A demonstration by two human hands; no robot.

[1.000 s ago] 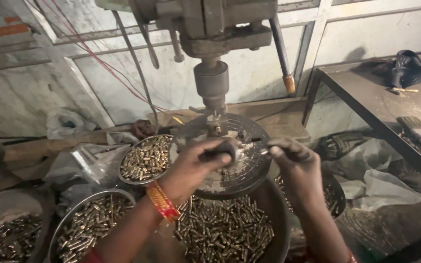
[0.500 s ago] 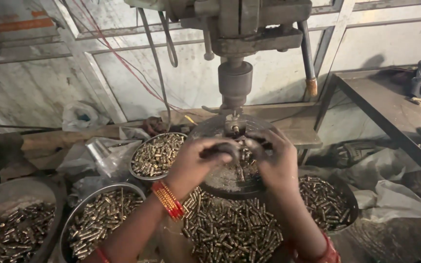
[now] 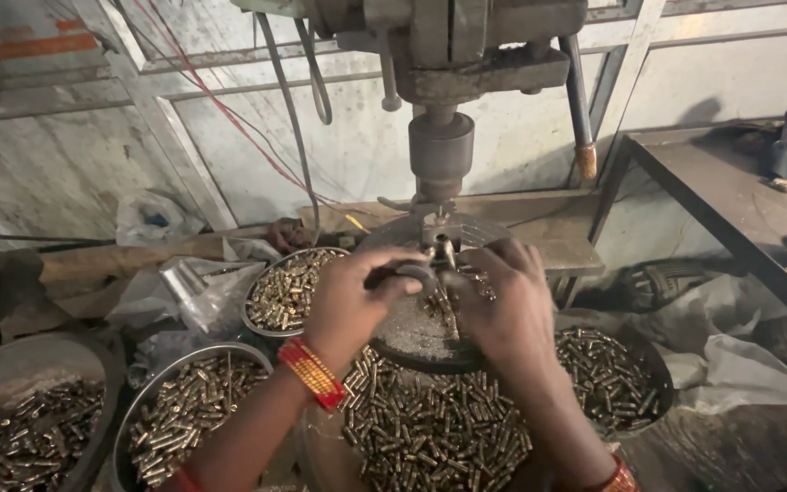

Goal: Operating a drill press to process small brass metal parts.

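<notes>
Left hand (image 3: pixel 350 305) curled tight round a dark handle (image 3: pixel 403 271), right hand (image 3: pixel 501 305) bent over the round drill-press table (image 3: pixel 412 333), fingertips pinching at small brass pieces (image 3: pixel 453 301) right under the chuck (image 3: pixel 441 150) at twelve o'clock. Hard to tell whether one piece is actually pinched. Probably light, stiff, slick little cylinders, prone to rolling; best nipped by the sides between thumb and forefinger. At six o'clock, a big pan (image 3: pixel 430 428) heaped with more; at three o'clock, another pan (image 3: pixel 608 369); at nine o'clock, a bowl of brass pieces (image 3: pixel 284 287); further at eight o'clock, two more bowls (image 3: pixel 184 410).
</notes>
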